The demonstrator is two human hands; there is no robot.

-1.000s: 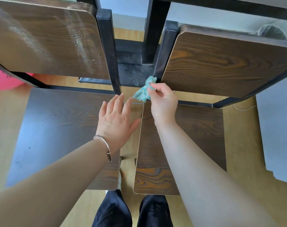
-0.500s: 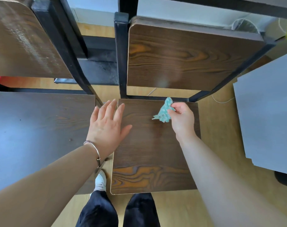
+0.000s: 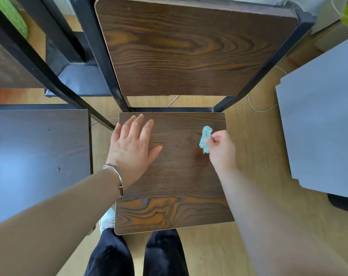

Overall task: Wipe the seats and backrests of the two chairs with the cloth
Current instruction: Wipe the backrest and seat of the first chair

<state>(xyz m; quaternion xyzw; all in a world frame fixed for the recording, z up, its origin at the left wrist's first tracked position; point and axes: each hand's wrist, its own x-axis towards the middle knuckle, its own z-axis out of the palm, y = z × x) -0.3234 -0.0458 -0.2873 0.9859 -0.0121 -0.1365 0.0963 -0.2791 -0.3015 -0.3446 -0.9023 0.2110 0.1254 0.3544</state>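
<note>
On the seat (image 3: 175, 176) of the right-hand chair, toward its far right corner, the right hand (image 3: 222, 148) holds the small teal cloth (image 3: 205, 139). Its grip is closed, with the fingers curled and the thumb pinching the bunched fabric, so a wad sticks out toward the seat's middle and seems to meet the wood. Bunching it that way likely gives a firm pad to rub with.

The left hand (image 3: 132, 144) lies flat on the seat's left side, its grip fully open, fingers straight and spread, holding nothing. I judge that it braces the chair against sliding while the other hand wipes. A thin bracelet (image 3: 117, 180) circles that wrist.

The cloth's place at the back corner suggests strokes drawn across or toward the person, whose legs (image 3: 165, 253) stand right at the front edge. This chair's backrest (image 3: 189, 46) rises just beyond the seat, and the second chair's seat (image 3: 38, 156) sits just beside on the left, within easy reach. Whether those are already wiped I cannot tell.
</note>
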